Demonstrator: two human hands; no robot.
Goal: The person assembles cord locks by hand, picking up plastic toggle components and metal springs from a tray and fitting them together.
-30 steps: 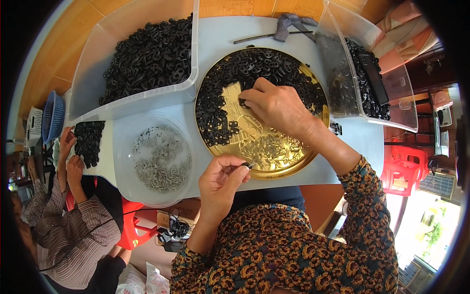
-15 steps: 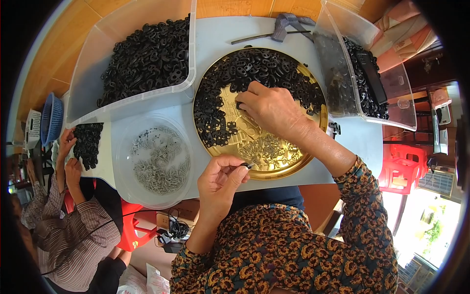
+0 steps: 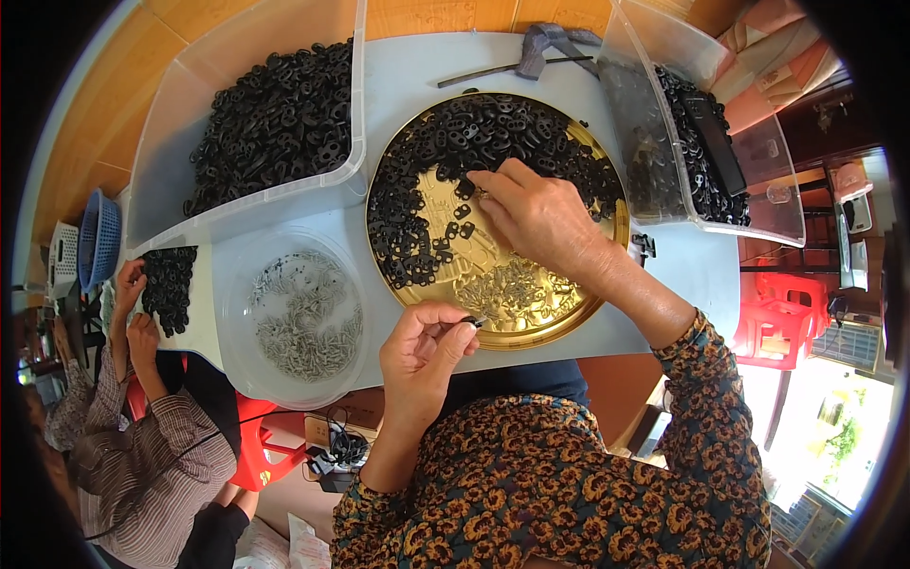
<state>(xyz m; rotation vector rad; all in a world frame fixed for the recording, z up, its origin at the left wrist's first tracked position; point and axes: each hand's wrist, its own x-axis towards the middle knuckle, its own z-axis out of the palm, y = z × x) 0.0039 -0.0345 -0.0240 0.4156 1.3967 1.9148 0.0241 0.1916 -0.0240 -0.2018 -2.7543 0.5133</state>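
Observation:
Close to my body, my left hand (image 3: pixel 424 356) pinches a small black plastic piece (image 3: pixel 471 322) between thumb and fingertips. A thin bit sticks out of it, too small to make out. My right hand (image 3: pixel 540 213) reaches over the round gold tray (image 3: pixel 455 339). Its index finger stretches out to a black two-holed piece (image 3: pixel 464 190) at the edge of the heap, with a gap between finger and thumb. Many black two-holed pieces (image 3: pixel 493 128) cover the tray's far and left parts. Small metal pins or screws (image 3: pixel 512 292) lie in its near part.
A clear bin of black pieces (image 3: pixel 275 123) stands at the left, another clear bin (image 3: pixel 706 161) at the right. A round clear tub (image 3: pixel 308 318) holds small metal parts. Behind the tray lies a grey strap (image 3: pixel 545 52). At far left, a co-worker's hands (image 3: pixel 137 303) touch more black pieces.
My right hand has shifted slightly right and its fingers have loosened. A few black pieces now lie loose on the tray's bare middle. My left hand stays nearly still with its piece.

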